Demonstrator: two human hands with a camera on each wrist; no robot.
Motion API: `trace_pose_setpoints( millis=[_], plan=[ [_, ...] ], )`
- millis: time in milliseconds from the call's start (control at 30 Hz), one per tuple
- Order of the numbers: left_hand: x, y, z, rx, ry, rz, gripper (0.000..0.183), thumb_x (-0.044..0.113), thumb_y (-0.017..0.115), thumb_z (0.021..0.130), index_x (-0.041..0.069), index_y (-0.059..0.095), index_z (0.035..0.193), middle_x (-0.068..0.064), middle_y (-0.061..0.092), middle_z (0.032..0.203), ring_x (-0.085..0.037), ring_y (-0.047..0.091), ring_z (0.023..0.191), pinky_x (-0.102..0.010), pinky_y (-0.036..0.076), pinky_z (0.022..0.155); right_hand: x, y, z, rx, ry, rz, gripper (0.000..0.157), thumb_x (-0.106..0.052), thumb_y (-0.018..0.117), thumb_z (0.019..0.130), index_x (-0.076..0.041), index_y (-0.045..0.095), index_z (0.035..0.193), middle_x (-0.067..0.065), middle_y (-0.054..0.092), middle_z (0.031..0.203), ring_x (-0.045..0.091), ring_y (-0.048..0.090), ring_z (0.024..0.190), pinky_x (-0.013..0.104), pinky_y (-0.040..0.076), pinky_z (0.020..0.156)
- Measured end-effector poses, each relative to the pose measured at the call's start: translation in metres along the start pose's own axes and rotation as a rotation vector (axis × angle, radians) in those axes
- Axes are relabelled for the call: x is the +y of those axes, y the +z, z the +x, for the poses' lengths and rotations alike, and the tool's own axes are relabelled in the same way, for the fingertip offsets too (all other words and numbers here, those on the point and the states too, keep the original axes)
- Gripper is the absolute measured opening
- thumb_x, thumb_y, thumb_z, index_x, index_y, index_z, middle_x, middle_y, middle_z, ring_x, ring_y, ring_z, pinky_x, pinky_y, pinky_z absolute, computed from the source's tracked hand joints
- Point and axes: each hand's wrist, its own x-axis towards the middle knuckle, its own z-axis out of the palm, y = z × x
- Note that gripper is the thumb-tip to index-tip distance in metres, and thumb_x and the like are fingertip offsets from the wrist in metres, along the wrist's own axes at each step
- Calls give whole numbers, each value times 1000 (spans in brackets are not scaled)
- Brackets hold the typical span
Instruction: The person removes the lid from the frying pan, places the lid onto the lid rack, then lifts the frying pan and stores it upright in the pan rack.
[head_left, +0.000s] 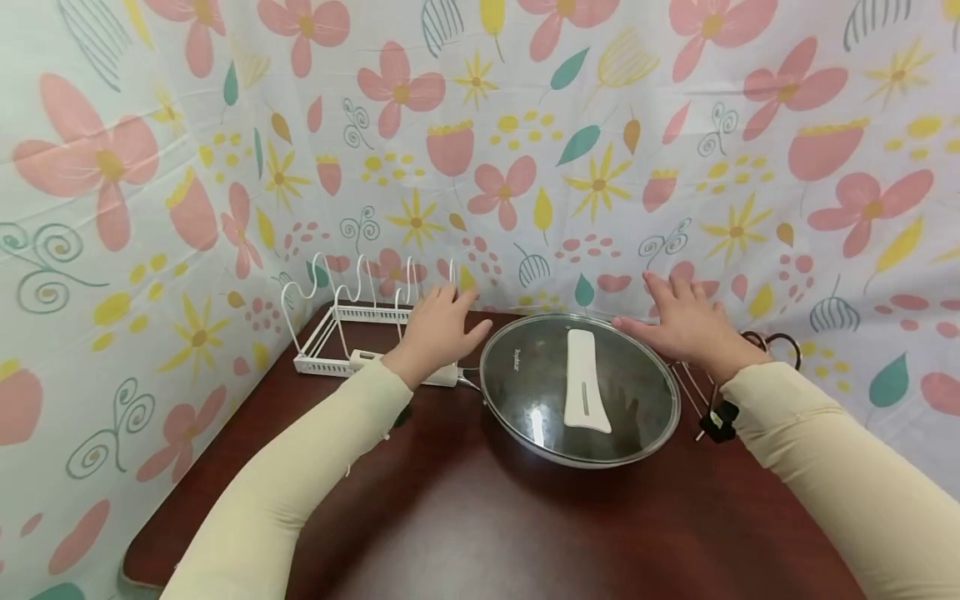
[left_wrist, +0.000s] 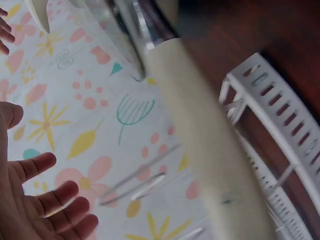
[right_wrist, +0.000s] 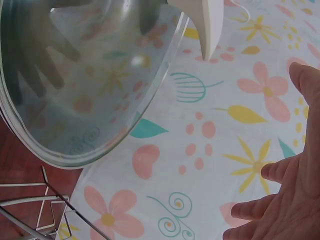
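A frying pan (head_left: 577, 462) stands on the table under a dark-tinted glass lid (head_left: 517, 400), which has an upright cream lid handle (head_left: 581, 375). The pan's long cream handle (left_wrist: 195, 120) points left. My left hand (head_left: 441, 329) hovers over that handle, fingers spread, with nothing in it; the left wrist view shows the palm apart from the handle. By the lid's far right edge, my right hand (head_left: 686, 321) is raised with straight, spread fingers. In the right wrist view its palm (right_wrist: 295, 195) faces the lid across a gap.
A white wire rack (head_left: 322, 365) with upright loops stands at the left, partly behind the pan handle. Right of the pan sits a wire stand (head_left: 701, 392) with brown loops, partly hidden by my right arm. Flowered cloth (head_left: 525, 125) hangs behind the brown table (head_left: 450, 533).
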Motion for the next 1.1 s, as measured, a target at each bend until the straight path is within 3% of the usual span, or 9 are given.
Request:
trace_pose_setpoints(
  millis=[100,333,600,833,1100],
  plan=[
    [-6,7,-11,42,14,22,47,48,53,100,12,60,129,-10,55,103,-29,55,93,-44,49,80,-2,1,-1,12,-9,-1,107,-77,48,89,-4,15,160,37,23,151,62,15,139,81,18,96],
    [-15,29,-30,112,26,74,36,43,56,98,10,65,109,-9,60,97,-32,60,92,-46,52,76,-6,5,0,31,-6,0,105,-77,49,89,-4,19,158,36,24,152,61,18,138,80,20,97],
    [-20,43,-44,148,-8,99,40,44,56,98,12,68,119,-10,63,102,-32,61,96,-49,51,78,-7,10,0,39,-18,20,103,-75,50,90,-4,19,158,35,24,155,60,18,140,81,16,98],
    [-25,55,-52,181,-41,127,35,46,58,97,14,68,100,-9,65,97,-33,61,89,-49,50,75,-5,14,0,33,-30,26,101,-73,51,91,-3,20,158,32,23,157,60,17,141,82,13,98],
    [-27,63,-56,136,-97,110,38,50,58,96,15,69,100,-7,68,95,-33,61,86,-48,48,77,-3,17,-2,1,-16,46,104,-73,51,91,-2,17,159,33,16,160,61,9,144,84,6,101]
  ],
)
